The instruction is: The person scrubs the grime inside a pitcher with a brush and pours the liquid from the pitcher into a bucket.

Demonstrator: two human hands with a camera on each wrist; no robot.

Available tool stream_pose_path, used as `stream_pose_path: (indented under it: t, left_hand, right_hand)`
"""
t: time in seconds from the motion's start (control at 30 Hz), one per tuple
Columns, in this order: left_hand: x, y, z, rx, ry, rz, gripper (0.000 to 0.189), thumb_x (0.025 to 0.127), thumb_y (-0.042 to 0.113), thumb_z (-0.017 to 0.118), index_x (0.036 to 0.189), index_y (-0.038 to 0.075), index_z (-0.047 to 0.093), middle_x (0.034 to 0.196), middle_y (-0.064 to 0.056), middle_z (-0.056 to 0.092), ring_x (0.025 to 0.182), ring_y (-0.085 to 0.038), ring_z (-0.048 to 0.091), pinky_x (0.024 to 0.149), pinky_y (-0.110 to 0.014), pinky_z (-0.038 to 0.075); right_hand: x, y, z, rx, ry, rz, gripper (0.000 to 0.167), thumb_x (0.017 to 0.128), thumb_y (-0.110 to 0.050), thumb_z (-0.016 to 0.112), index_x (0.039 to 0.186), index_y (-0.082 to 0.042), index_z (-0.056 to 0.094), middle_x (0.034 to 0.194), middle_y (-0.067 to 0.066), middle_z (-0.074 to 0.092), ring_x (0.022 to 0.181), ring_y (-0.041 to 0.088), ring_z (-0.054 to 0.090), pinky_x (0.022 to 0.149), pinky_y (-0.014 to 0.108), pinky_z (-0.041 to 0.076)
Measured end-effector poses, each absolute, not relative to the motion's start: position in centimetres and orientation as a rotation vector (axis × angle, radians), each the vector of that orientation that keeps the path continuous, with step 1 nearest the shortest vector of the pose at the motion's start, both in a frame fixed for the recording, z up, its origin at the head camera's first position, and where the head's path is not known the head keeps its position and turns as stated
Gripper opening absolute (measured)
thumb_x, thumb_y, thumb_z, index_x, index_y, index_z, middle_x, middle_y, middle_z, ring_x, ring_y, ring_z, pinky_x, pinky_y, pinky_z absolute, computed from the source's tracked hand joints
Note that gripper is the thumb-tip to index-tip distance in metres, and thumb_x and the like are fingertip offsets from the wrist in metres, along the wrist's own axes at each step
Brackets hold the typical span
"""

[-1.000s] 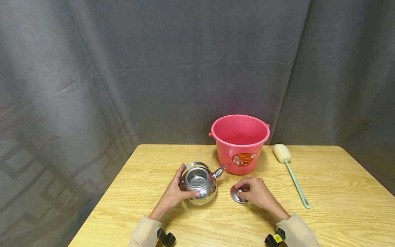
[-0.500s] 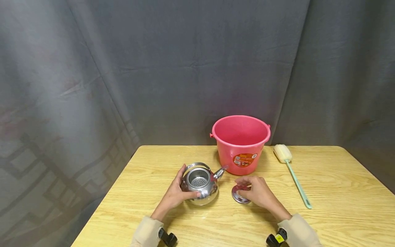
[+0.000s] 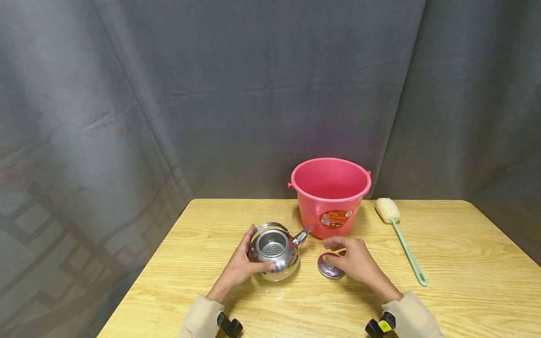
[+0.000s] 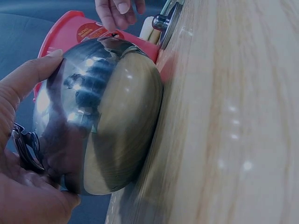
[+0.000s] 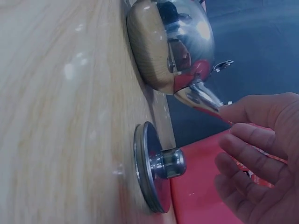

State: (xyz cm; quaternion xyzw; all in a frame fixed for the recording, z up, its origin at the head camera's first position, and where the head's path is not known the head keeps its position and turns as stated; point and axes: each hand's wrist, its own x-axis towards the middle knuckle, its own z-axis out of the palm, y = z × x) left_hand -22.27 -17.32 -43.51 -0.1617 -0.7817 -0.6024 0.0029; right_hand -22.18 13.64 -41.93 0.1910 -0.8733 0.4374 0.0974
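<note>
A shiny metal teapot [image 3: 284,267] stands on the table with its top uncovered, showing a perforated strainer inside. My left hand [image 3: 240,265] grips its round body from the left, the thumb at the front and the fingers on the far side. In the left wrist view the teapot's raised handle joint [image 4: 29,144] shows beside the palm. To the right, the teapot lid [image 5: 148,168] lies flat with its knob up. Just above that knob hovers my right hand [image 3: 357,260], its fingers loosely bent and apart from the lid in the right wrist view.
Behind the teapot stands a pink bucket [image 3: 305,203] with a red label, its wall close to the spout [image 3: 301,236]. A sponge brush [image 3: 406,249] with a long green handle lies at the right. A grey curtain [image 3: 270,94] hangs behind the wooden table [image 3: 177,263].
My right hand has let go of the lid's knob and risen slightly, leaving the lid on the table. The left hand keeps its grip on the teapot.
</note>
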Motion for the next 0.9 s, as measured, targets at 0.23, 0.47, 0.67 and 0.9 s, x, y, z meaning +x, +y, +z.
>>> stream_pose_path:
  t: [0.23, 0.47, 0.67, 0.9]
  left_hand:
    - [-22.2, -17.4, -43.4, -0.5, -2.443, -1.888, 0.113, 0.068, 0.011, 0.089, 0.154, 0.0, 0.015, 0.153, -0.024, 0.026, 0.138, -0.038, 0.029, 0.113, -0.053, 0.017]
    - [-22.2, -17.5, -43.4, -0.478, -2.449, -1.901, 0.116, 0.067, 0.014, 0.09, 0.154, 0.003, 0.014, 0.155, -0.021, 0.025, 0.138, -0.036, 0.029, 0.113, -0.052, 0.016]
    - [-22.2, -17.5, -43.5, -0.485, -2.447, -1.904, 0.116, 0.067, 0.015, 0.09, 0.154, 0.002, 0.014, 0.154, -0.022, 0.026, 0.137, -0.037, 0.03, 0.113, -0.054, 0.016]
    - [-22.2, -17.2, -43.5, -0.486, -2.447, -1.898, 0.115, 0.067, 0.013, 0.089, 0.154, 0.001, 0.014, 0.154, -0.022, 0.026, 0.137, -0.037, 0.03, 0.113, -0.053, 0.016]
  right_hand:
    - [-21.9, 13.3, -41.4, 0.599, -2.52, 1.305, 0.028, 0.075, -0.002, 0.079, 0.103, -0.005, 0.072, 0.099, 0.007, 0.071, 0.089, 0.031, 0.067, 0.073, 0.038, 0.058]
    - [-21.7, 12.9, -40.6, 0.637, -2.497, 1.299, 0.03, 0.075, -0.003, 0.08, 0.104, -0.004, 0.072, 0.098, 0.004, 0.071, 0.087, 0.027, 0.067, 0.073, 0.038, 0.057]
    - [-21.5, 12.3, -39.9, 0.655, -2.494, 1.311, 0.031, 0.075, -0.005, 0.08, 0.105, -0.005, 0.072, 0.099, 0.005, 0.071, 0.086, 0.023, 0.067, 0.073, 0.039, 0.057]
    - [-21.4, 11.8, -39.5, 0.718, -2.45, 1.323, 0.029, 0.077, -0.005, 0.079, 0.105, -0.005, 0.072, 0.099, 0.006, 0.071, 0.085, 0.024, 0.067, 0.071, 0.04, 0.058]
